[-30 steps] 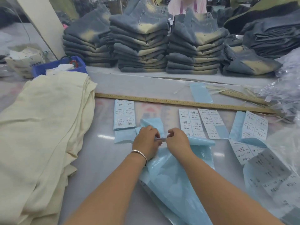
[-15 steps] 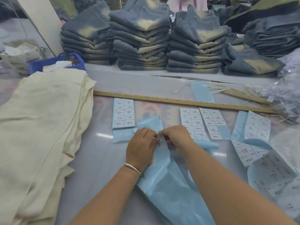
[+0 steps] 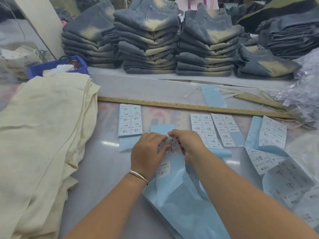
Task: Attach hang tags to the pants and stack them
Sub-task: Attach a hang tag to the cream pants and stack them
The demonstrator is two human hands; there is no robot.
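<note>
Head view: left hand (image 3: 148, 152) and right hand (image 3: 188, 144) pinch a size sticker (image 3: 170, 144) off its blue backing sheet (image 3: 181, 204), apparently for tagging; cream pants (image 3: 43, 135) lie stacked left of the left hand.

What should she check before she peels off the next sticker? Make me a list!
1. Both hands on the sheet: left hand and right hand pinch the label sheet: ok.
2. Size printed: reads 1103# S: ok.
3. Sticker lifted cleanly from its blue backing: cannot tell.
4. Other size sheets kept apart: XS sheet lies to the left, L sheets to the right: ok.
5. Pants within reach: cream pants lie at left: ok.
</note>
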